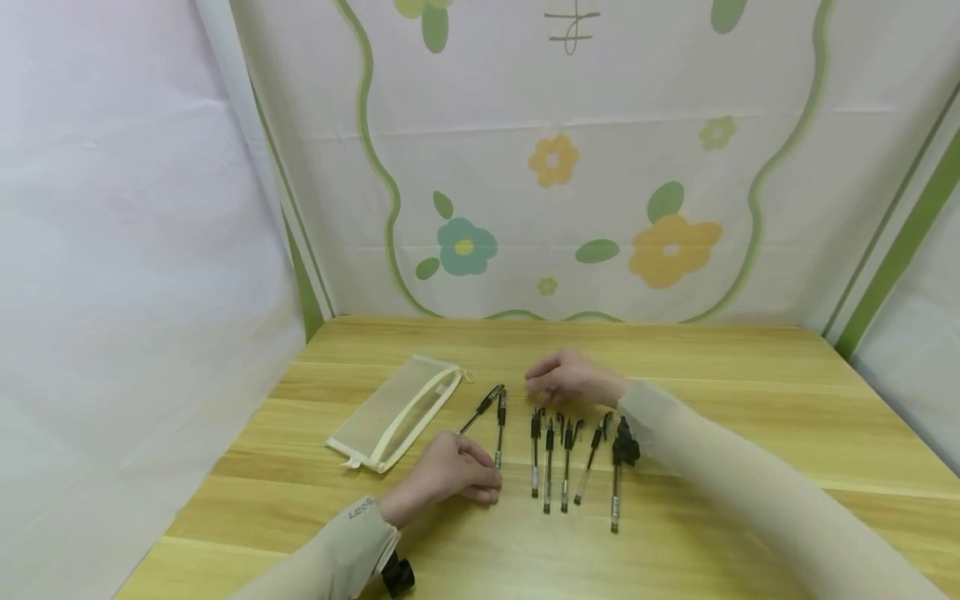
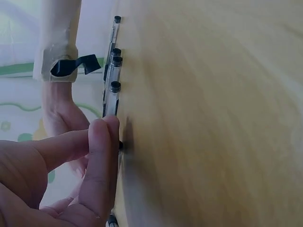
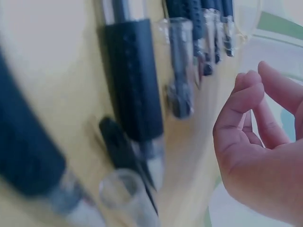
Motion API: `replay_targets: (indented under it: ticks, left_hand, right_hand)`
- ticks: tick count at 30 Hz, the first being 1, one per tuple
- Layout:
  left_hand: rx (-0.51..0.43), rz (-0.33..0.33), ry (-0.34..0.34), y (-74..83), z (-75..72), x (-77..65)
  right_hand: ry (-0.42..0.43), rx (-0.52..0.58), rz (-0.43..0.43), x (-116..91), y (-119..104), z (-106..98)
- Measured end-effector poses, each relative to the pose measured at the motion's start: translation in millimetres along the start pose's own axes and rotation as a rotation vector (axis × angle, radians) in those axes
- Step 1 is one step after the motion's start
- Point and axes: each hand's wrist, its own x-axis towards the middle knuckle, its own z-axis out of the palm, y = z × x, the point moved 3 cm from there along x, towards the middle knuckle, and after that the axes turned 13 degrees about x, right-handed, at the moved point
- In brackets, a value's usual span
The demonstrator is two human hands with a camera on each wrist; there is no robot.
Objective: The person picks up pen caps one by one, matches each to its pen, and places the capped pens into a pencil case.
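Observation:
My left hand [image 1: 450, 471] is low over the table, its thumb and fingers pinching the lower end of a black gel pen [image 1: 501, 417]. In the left wrist view the fingertips [image 2: 100, 135] meet and mostly hide that end. Another gel pen [image 1: 482, 407] lies slanted beside it, partly behind the hand. My right hand [image 1: 566, 377] hovers past the tips of the pen row, fingers loosely bent, with nothing between thumb and fingertips in the right wrist view. Several gel pens lie side by side to the right, among them a pen [image 1: 549, 467] with its black grip [image 3: 135, 80] and pale tip visible.
A cream mesh pencil pouch [image 1: 375, 414] lies at the left, its zip side gaping. Clear caps [image 3: 180, 71] with black clips lie near the pen tips. The wood-grain table [image 1: 720, 367] meets a flowered cloth [image 1: 510, 200] at the back.

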Motion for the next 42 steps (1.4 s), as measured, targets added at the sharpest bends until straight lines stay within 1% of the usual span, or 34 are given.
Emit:
replay_targets:
  ticks: [3, 7, 9, 11, 15, 17, 20, 24, 27, 30, 33, 37, 42]
  left_hand:
    - [-0.013, 0.026, 0.004, 1.3, -0.3, 0.4]
    - [-0.007, 0.057, 0.022, 5.8, 1.0, 1.4]
    - [0.003, 0.068, 0.049, 8.7, 2.4, 2.8]
    - [-0.007, 0.079, 0.089, 11.7, 4.1, 5.8]
    - [-0.083, 0.1, 0.166, 16.3, 8.8, 14.6]
    - [-0.097, 0.105, 0.187, 18.2, 11.6, 18.9]
    - [-0.064, 0.122, 0.19, 22.6, 15.7, 23.3]
    - [-0.006, 0.136, 0.169, 27.1, 19.4, 24.9]
    - [0.046, 0.132, 0.163, 25.7, 21.0, 25.4]
    - [0.099, 0.145, 0.153, 22.6, 22.7, 26.5]
    - [0.092, 0.155, 0.111, 20.3, 25.5, 28.4]
    - [0.042, 0.142, 0.058, 19.9, 29.7, 30.8]
    - [0.067, 0.14, 0.058, 21.5, 34.6, 30.5]
  right_hand:
    - [0.009, 0.044, -0.013, -7.2, -3.3, -4.8]
    - [0.026, 0.173, -0.028, -22.0, -12.4, -5.9]
    - [0.041, 0.254, -0.044, -31.3, -17.7, -5.5]
    - [0.046, 0.325, -0.072, -42.0, -22.6, -5.5]
    - [0.061, 0.48, -0.113, -65.0, -29.6, -6.4]
    - [0.079, 0.558, -0.126, -76.4, -31.8, -7.2]
    - [0.119, 0.637, -0.148, -91.6, -32.5, -10.3]
    - [0.155, 0.658, -0.163, -108.3, -28.9, -14.9]
    - [0.147, 0.658, -0.166, -117.0, -24.5, -17.3]
    - [0.138, 0.656, -0.168, -123.4, -19.1, -19.9]
    - [0.146, 0.645, -0.152, -129.2, -12.1, -23.2]
    - [0.16, 0.646, -0.118, -135.8, -3.4, -27.8]
    - [0.15, 0.666, -0.121, -139.9, 1.0, -31.4]
